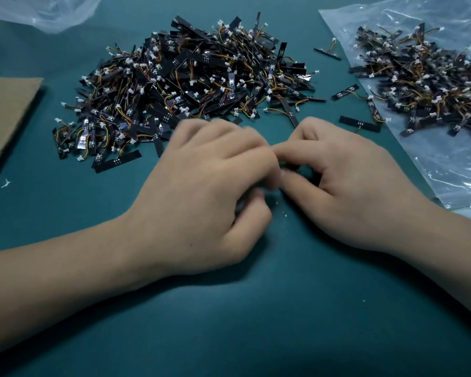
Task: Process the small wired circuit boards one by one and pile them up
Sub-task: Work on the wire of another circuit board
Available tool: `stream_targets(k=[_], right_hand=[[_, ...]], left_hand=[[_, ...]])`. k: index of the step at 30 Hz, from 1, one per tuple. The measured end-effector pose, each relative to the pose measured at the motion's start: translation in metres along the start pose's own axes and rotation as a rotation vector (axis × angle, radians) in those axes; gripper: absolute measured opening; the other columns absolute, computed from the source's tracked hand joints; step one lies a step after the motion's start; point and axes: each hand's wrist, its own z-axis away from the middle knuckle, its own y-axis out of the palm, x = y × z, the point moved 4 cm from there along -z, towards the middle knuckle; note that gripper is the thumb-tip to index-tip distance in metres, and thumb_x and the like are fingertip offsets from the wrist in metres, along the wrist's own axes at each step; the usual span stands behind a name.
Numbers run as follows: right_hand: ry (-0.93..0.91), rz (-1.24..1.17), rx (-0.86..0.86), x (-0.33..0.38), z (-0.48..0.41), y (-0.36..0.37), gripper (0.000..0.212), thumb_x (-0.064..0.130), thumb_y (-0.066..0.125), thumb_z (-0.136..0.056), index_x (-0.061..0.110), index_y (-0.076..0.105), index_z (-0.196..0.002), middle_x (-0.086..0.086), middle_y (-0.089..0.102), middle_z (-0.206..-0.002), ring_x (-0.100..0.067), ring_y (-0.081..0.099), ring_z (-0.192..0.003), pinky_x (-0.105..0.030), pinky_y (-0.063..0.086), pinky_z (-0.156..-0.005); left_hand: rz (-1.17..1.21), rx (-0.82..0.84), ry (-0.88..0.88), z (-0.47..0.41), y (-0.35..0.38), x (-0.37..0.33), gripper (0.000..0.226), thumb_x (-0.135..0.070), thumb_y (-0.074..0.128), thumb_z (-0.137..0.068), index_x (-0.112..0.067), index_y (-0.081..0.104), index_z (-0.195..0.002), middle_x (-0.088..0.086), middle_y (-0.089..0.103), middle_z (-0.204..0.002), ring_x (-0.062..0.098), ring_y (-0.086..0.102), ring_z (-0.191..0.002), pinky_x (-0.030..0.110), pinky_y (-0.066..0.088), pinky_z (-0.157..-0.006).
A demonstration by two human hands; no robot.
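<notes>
My left hand [201, 191] and my right hand [346, 186] meet fingertip to fingertip over the teal table, fingers curled. Between them they pinch a small dark circuit board [294, 167], almost wholly hidden by the fingers. The left hand is blurred. Just beyond the hands lies a large pile of black wired boards [191, 77] with white connectors and orange-yellow wires. A second pile of the same boards [430, 80] lies at the right on a clear plastic bag [446, 172].
Loose single boards [360, 123] [344, 92] [327, 53] lie between the two piles. A brown cardboard sheet [8, 115] sits at the left edge. A crumpled clear bag [44, 9] is at the top left. The teal table surface [256, 322] stretches toward me.
</notes>
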Motion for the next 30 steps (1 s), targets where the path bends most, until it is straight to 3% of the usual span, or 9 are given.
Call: stream_targets(k=[2,4,8,11,18,22,27,30], right_hand=[[0.008,-0.011,-0.002,0.001,0.0,-0.001,0.028,0.046,0.05,-0.093,0.051,0.066,-0.116,0.01,0.051,-0.094,-0.008,0.05,-0.085,-0.041,0.05,-0.077],[0.021,-0.042,-0.017,0.0,0.0,0.0,0.026,0.047,0.051,-0.092,0.048,0.069,-0.111,0.011,0.051,-0.091,-0.007,0.049,-0.082,-0.042,0.05,-0.077],[0.017,-0.088,-0.027,0.001,-0.001,-0.002,0.016,0.046,0.054,-0.087,0.043,0.067,-0.096,0.013,0.054,-0.089,-0.008,0.052,-0.081,-0.044,0.051,-0.075],[-0.008,-0.1,-0.011,0.004,0.0,-0.003,0.008,0.054,0.056,-0.083,0.049,0.056,-0.09,0.013,0.054,-0.089,-0.01,0.054,-0.083,-0.045,0.052,-0.076],[-0.009,-0.098,0.012,0.003,0.001,-0.002,0.024,0.071,0.055,-0.079,0.055,0.057,-0.097,0.019,0.052,-0.092,-0.003,0.051,-0.082,-0.042,0.05,-0.078],[-0.024,-0.081,0.023,0.004,0.002,-0.003,0.036,0.073,0.057,-0.079,0.057,0.059,-0.112,0.017,0.05,-0.095,-0.005,0.049,-0.082,-0.043,0.051,-0.077],[-0.139,-0.091,0.045,0.012,0.005,-0.002,0.025,0.061,0.067,-0.081,0.052,0.05,-0.096,0.015,0.052,-0.105,-0.011,0.055,-0.087,-0.043,0.051,-0.076],[-0.142,-0.103,0.058,0.009,0.005,-0.002,0.023,0.056,0.058,-0.082,0.038,0.065,-0.094,0.017,0.053,-0.105,-0.013,0.059,-0.089,-0.043,0.051,-0.075]], left_hand=[[-0.144,0.075,-0.11,0.0,0.005,0.009,0.03,-0.036,0.045,-0.083,-0.022,0.06,-0.105,-0.003,0.057,-0.117,0.028,0.052,-0.116,0.048,0.034,-0.1],[-0.14,0.096,-0.108,0.001,0.01,0.012,0.03,-0.031,0.045,-0.085,-0.019,0.058,-0.11,0.002,0.054,-0.12,0.03,0.05,-0.11,0.046,0.037,-0.096],[0.146,0.007,-0.011,0.0,0.011,0.009,0.039,0.005,0.05,-0.078,-0.014,0.062,-0.109,0.003,0.055,-0.117,0.026,0.053,-0.103,0.036,0.045,-0.091],[0.285,-0.099,0.034,-0.002,0.012,0.012,0.042,0.019,0.057,-0.076,-0.01,0.065,-0.105,0.004,0.058,-0.113,0.018,0.056,-0.101,0.026,0.048,-0.089],[0.557,-0.23,0.076,-0.004,0.009,0.028,0.025,0.01,0.066,-0.087,-0.014,0.066,-0.096,0.002,0.061,-0.106,0.023,0.064,-0.103,0.039,0.059,-0.079],[0.663,-0.228,0.128,-0.002,0.01,0.027,0.024,0.013,0.066,-0.089,-0.01,0.066,-0.091,0.008,0.061,-0.106,0.032,0.066,-0.102,0.044,0.059,-0.076],[0.503,-0.169,0.291,0.002,0.006,0.013,0.023,0.017,0.066,-0.087,-0.005,0.073,-0.082,0.012,0.064,-0.107,0.026,0.067,-0.1,0.04,0.056,-0.08],[0.455,-0.176,0.355,0.005,0.006,0.006,0.026,0.018,0.063,-0.089,-0.003,0.074,-0.078,0.018,0.065,-0.107,0.033,0.067,-0.097,0.043,0.056,-0.081]])
